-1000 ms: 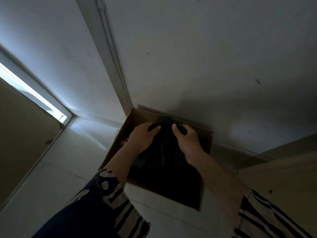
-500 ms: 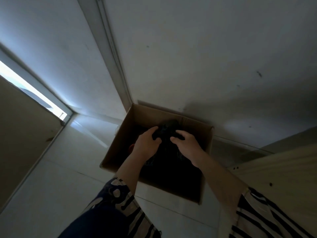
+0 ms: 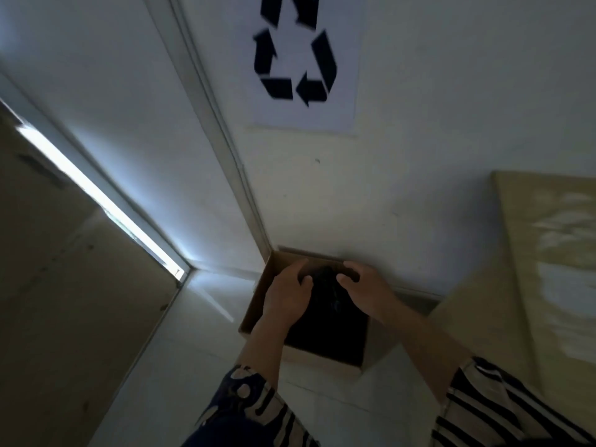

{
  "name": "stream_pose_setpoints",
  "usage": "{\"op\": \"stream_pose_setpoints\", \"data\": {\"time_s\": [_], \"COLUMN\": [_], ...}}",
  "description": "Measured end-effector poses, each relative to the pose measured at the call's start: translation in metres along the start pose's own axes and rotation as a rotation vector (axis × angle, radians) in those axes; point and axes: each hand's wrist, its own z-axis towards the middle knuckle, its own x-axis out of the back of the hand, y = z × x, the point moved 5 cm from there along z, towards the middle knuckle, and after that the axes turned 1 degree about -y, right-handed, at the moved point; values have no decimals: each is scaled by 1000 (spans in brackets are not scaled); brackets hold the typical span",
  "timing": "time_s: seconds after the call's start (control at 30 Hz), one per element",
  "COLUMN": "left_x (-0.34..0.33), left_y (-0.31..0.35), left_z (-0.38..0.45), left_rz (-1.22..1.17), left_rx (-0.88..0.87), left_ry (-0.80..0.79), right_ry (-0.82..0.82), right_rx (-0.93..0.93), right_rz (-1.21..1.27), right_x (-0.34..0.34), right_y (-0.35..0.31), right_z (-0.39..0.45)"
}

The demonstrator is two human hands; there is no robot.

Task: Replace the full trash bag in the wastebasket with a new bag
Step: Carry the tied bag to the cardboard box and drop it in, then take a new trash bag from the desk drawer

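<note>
A brown cardboard box (image 3: 254, 304) stands on the floor against the white wall and serves as the wastebasket. A black trash bag (image 3: 332, 321) fills it, its gathered neck sticking up in the middle. My left hand (image 3: 287, 298) grips the neck from the left, and my right hand (image 3: 367, 291) grips it from the right, fingers curled around the plastic. The bag's lower part is dark and hard to make out.
A paper sheet with a black recycling symbol (image 3: 295, 66) hangs on the wall above the box. A tan door (image 3: 64, 301) stands at the left with a bright gap. A light wooden cabinet (image 3: 548, 269) rises at the right. Pale floor tiles (image 3: 193, 366) lie in front.
The camera has tilted up, bringing the recycling sign into view. My hands have stayed on the bag's neck, which has sunk lower into the box.
</note>
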Motion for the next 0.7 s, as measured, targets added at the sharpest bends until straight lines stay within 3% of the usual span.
{"op": "stream_pose_setpoints", "data": {"time_s": [0.3,0.7], "left_x": [62,67], "left_y": [75,161], "left_z": [-145,-287], "left_rz": [23,-22], "left_rx": [-116,-437], "left_ry": [131,183], "right_ry": [47,284], "right_rx": [241,388], "right_rz": [-32,-59], "right_x": [85,141], "right_y": [-70,-83], "right_z": [-146,-315]}}
